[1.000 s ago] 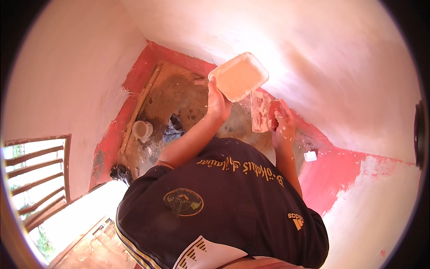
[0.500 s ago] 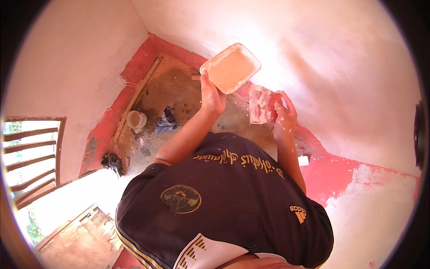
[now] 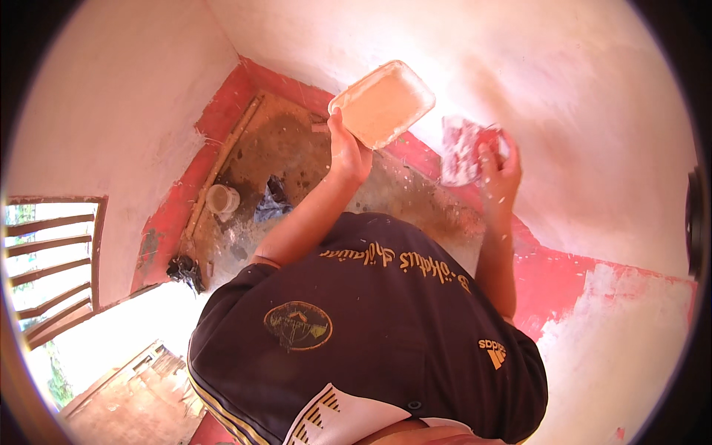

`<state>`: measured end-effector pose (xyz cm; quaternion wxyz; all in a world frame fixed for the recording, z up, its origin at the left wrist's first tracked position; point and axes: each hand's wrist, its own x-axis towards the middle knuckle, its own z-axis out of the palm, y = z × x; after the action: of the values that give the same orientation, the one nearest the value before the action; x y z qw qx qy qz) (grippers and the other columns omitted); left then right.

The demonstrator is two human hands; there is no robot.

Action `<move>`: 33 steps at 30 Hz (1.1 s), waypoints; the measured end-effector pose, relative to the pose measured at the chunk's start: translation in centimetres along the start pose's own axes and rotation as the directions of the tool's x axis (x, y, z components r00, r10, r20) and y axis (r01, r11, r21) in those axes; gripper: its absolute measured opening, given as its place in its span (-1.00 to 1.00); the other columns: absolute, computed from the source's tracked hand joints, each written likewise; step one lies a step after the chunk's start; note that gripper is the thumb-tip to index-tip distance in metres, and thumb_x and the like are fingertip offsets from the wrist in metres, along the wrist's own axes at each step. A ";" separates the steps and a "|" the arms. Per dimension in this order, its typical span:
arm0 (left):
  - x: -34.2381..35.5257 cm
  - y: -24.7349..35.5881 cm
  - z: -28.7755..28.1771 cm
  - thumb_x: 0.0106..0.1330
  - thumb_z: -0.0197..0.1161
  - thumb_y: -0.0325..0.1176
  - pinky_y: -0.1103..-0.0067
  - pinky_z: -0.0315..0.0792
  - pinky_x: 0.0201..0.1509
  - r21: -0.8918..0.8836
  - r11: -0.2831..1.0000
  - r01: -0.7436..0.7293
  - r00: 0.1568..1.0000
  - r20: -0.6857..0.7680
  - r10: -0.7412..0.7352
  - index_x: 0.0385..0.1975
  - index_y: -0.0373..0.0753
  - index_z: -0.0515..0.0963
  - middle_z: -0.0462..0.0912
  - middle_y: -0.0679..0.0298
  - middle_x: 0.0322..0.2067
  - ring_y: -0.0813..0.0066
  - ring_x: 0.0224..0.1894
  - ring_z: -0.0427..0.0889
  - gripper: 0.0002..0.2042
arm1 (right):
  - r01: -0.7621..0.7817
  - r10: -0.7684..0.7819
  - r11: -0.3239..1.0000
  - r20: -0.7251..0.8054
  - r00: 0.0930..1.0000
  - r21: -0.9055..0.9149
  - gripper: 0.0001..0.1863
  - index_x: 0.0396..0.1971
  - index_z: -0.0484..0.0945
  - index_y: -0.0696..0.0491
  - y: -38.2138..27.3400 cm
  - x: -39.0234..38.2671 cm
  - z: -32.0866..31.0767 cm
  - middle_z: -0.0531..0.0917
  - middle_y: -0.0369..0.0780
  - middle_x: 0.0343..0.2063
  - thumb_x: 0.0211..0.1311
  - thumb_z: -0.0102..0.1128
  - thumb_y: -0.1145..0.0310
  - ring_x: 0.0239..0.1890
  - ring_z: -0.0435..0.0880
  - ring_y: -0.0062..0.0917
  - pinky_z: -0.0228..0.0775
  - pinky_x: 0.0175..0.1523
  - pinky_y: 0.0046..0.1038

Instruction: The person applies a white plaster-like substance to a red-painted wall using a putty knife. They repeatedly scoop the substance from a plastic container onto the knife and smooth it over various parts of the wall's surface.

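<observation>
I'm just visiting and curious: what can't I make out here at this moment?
All from the head view:
- Left hand: most fingers are hidden behind the tray.
- Tray's underside: it faces away.
- Flat tool: its far face is turned away, and the right hand covers part of the near one.
- Bucket: too small to tell its contents.
- Window: cut off by the dark lens rim.

Head view | left hand (image 3: 348,157) grips shallow rounded tray (image 3: 423,87), thumb at rim | right hand (image 3: 500,176) holds flat red tool (image 3: 461,151) smeared white, apart from tray; wall contact unclear | pale bucket (image 3: 234,201) near dark crumpled sheet (image 3: 274,202) on stained floor (image 3: 261,152) | slatted window (image 3: 52,246) at left
</observation>
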<state>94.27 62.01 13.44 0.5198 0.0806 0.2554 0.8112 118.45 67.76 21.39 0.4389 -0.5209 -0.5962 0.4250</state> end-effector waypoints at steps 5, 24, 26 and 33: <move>-0.9 0.8 1.0 0.58 -0.31 0.14 0.35 0.26 0.42 0.038 0.990 0.135 0.991 0.009 -0.136 0.41 -0.15 0.20 0.36 0.24 0.34 0.31 0.38 0.34 -0.40 | 0.290 -0.276 0.939 0.098 0.956 -0.185 -0.68 0.08 0.55 0.21 -5.5 2.8 -1.5 0.73 -0.16 -0.21 0.38 0.23 0.43 -0.18 0.68 -0.58 0.49 -0.05 -0.54; 4.8 8.4 -6.0 0.53 -0.30 0.23 0.26 0.34 0.39 0.242 0.827 0.508 0.831 0.113 -0.544 0.35 -0.11 0.33 0.49 0.25 0.24 0.28 0.30 0.45 -0.36 | 0.528 -0.127 0.780 0.742 0.659 -0.335 -0.66 0.08 0.60 0.23 -5.8 4.1 15.3 0.72 -0.05 -0.10 0.32 0.20 0.54 -0.17 0.69 -0.43 0.53 0.05 -0.46; 6.2 9.2 -6.7 0.53 -0.27 0.22 0.27 0.37 0.36 0.227 0.825 0.517 0.826 0.122 -0.551 0.34 -0.10 0.33 0.49 0.26 0.23 0.30 0.29 0.46 -0.38 | 0.483 -0.066 0.784 0.721 0.689 -0.390 -0.65 0.09 0.60 0.21 -5.6 4.4 16.9 0.72 -0.06 -0.12 0.31 0.19 0.56 -0.18 0.68 -0.45 0.52 0.03 -0.46; 8.8 10.4 -8.4 0.54 -0.20 0.18 0.27 0.44 0.29 0.313 0.784 0.536 0.806 0.086 -0.586 0.31 -0.08 0.32 0.50 0.29 0.19 0.35 0.24 0.48 -0.44 | 0.341 0.044 0.832 0.665 0.746 -0.438 -0.63 0.11 0.60 0.17 -4.1 4.3 20.0 0.75 -0.06 -0.15 0.31 0.18 0.55 -0.22 0.68 -0.47 0.50 0.01 -0.47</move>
<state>78.65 63.56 10.22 0.7425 0.1439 0.3297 0.5651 97.76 70.69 20.59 0.0756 -0.3896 -0.8453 0.3578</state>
